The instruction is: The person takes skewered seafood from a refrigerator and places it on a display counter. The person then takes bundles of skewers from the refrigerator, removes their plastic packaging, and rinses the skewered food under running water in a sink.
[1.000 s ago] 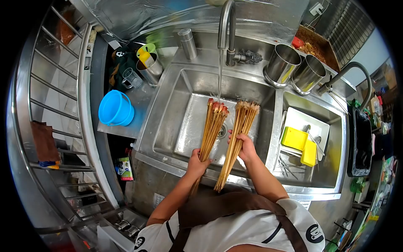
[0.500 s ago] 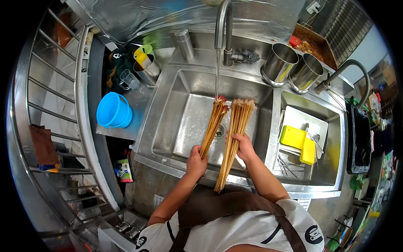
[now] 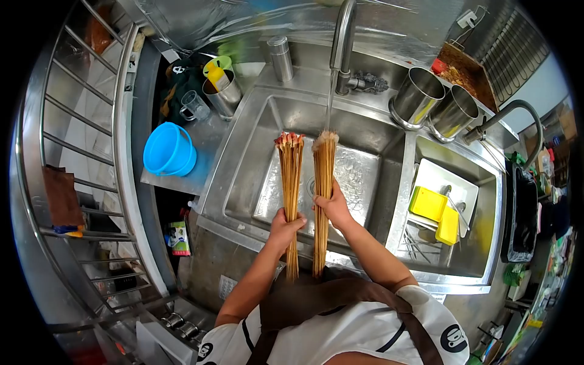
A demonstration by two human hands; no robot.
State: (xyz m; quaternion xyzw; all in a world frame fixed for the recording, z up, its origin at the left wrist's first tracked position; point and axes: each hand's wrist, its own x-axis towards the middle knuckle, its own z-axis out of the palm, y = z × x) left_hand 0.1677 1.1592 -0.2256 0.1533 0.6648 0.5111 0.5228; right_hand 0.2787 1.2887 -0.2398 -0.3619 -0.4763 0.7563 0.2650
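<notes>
My left hand (image 3: 285, 230) is wrapped round a bundle of thin wooden sticks with red tips (image 3: 290, 173), held over the front of the large sink basin (image 3: 243, 179). Beside it, my right hand (image 3: 333, 208) grips a second stick bundle with pale tips (image 3: 324, 167). Both bundles point away from me, a narrow gap between them. From the faucet (image 3: 342, 45) a stream of water runs down at the pale tips of the right bundle. Wet, rippling water shows on the basin floor around the drain.
Left of the sink are a blue bucket (image 3: 170, 149), a glass mug (image 3: 194, 106) and a metal cup (image 3: 223, 95). Behind it stand a metal canister (image 3: 280, 59) and two steel cylinders (image 3: 417, 98). The right basin holds a white tray (image 3: 465, 190) and yellow containers (image 3: 428, 203).
The left bundle has moved left, away from the water stream, and is more upright in view. The right bundle has shifted left, its tips now at the stream. The camera view has shifted slightly.
</notes>
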